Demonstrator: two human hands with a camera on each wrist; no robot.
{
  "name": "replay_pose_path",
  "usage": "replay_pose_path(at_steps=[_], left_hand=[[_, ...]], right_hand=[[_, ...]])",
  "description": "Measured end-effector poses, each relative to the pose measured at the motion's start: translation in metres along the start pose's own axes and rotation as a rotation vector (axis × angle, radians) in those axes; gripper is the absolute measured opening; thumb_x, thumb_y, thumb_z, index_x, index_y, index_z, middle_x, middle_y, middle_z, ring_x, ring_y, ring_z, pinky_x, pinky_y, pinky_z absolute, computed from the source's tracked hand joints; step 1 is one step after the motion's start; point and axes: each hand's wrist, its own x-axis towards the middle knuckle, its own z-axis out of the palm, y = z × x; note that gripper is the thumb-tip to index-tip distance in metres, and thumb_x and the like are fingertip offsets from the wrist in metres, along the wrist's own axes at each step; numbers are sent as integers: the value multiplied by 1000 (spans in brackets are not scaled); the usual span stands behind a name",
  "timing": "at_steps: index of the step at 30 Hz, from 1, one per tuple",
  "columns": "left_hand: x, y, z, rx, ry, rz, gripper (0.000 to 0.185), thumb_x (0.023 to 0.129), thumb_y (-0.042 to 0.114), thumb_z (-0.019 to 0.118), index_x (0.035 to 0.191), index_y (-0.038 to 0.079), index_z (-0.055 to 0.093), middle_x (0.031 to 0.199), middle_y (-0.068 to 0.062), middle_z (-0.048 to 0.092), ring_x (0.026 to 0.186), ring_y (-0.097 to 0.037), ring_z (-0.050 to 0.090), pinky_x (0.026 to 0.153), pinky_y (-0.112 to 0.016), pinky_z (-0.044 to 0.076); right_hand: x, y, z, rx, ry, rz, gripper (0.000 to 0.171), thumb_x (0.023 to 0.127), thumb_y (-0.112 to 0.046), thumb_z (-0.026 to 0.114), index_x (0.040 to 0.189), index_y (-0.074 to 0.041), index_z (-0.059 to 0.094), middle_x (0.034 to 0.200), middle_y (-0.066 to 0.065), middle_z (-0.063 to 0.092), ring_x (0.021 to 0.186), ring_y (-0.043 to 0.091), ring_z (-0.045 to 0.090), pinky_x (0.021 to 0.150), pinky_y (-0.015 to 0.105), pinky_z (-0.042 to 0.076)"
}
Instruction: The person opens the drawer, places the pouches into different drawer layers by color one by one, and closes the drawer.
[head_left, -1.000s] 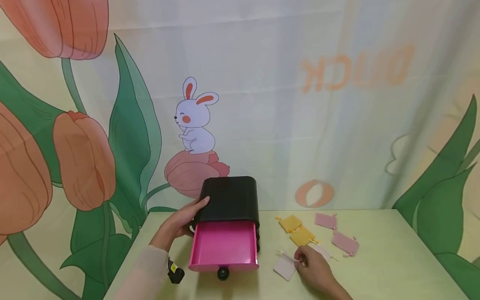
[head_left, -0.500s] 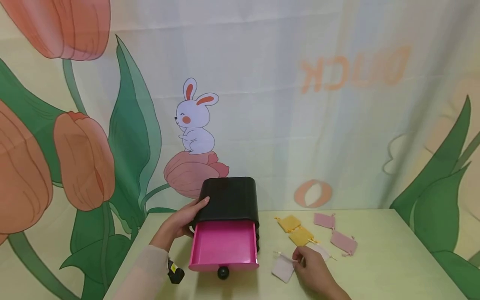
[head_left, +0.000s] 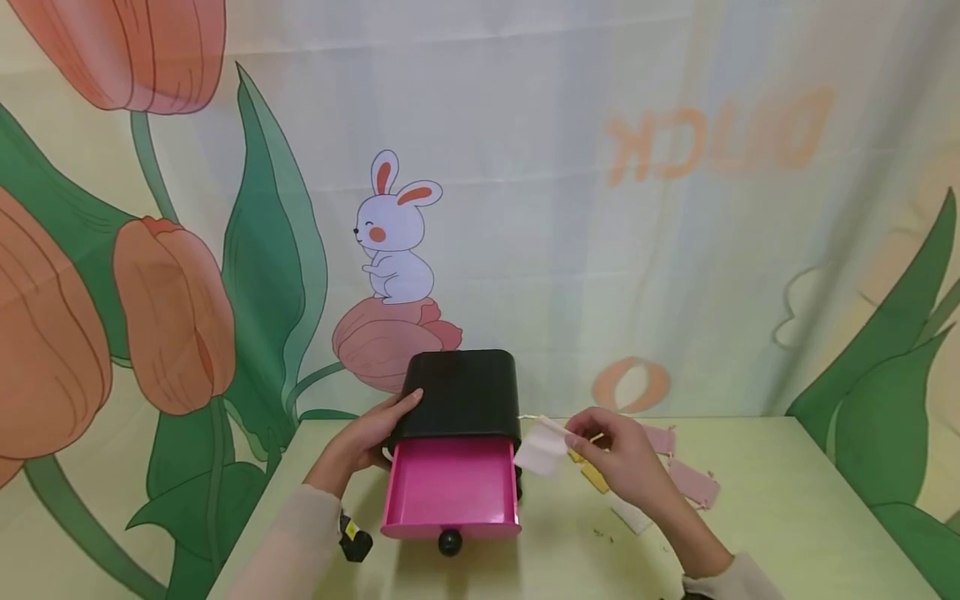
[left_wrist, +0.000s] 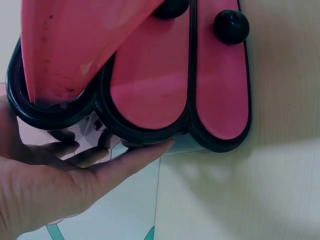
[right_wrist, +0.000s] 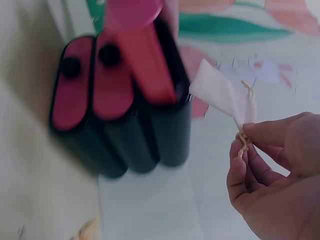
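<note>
A small black drawer cabinet (head_left: pixel 457 396) with pink fronts and round black knobs stands left of the table's middle. Its top drawer (head_left: pixel 453 483) is pulled out, showing a bare pink inside. My left hand (head_left: pixel 375 433) rests against the cabinet's left side, thumb lying over the top; in the left wrist view its fingers (left_wrist: pixel 135 162) lie along the side wall. Between thumb and fingertips, my right hand (head_left: pixel 622 454) pinches a white drawstring pouch (head_left: pixel 542 448) by its top edge. The pouch hangs in the air just right of the open drawer, its cords (right_wrist: pixel 243 142) loose.
Right of the cabinet lie yellow pouches (head_left: pixel 596 477), pink pouches (head_left: pixel 693 483) and another white pouch (head_left: pixel 632 514), partly behind my right arm. A small black object with a yellow mark (head_left: pixel 355 540) sits near my left sleeve. A printed curtain (head_left: pixel 525 208) hangs behind the table.
My right hand has lifted the white pouch off the table and carried it up and left toward the open drawer. My left hand has stayed on the cabinet.
</note>
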Motion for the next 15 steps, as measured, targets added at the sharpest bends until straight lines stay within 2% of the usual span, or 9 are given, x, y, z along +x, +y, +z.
replay_pose_path(at_steps=[7,11,15], left_hand=[[-2,-1,-1,0,14,-7,96,97,72,58,170,23,18,154,-28,45,125,-50,56,75,-65,61],[-1,-1,2,-4,22,-5,98,96,72,60,170,23,18,151,-28,49,117,-46,63,76,-64,62],[-2,-1,1,-7,24,-8,99,96,72,60,170,22,18,150,-28,50,115,-44,66,77,-64,62]], right_hand=[[22,-39,49,45,-122,-24,5,98,-15,78,103,-14,77,95,-2,73,82,19,66,74,29,60],[26,-48,74,36,-188,-3,5,98,-16,78,102,-18,76,94,-4,71,83,19,65,72,29,60],[28,-49,95,16,-219,-1,7,98,-16,78,101,-21,77,93,-9,71,83,17,64,74,28,59]])
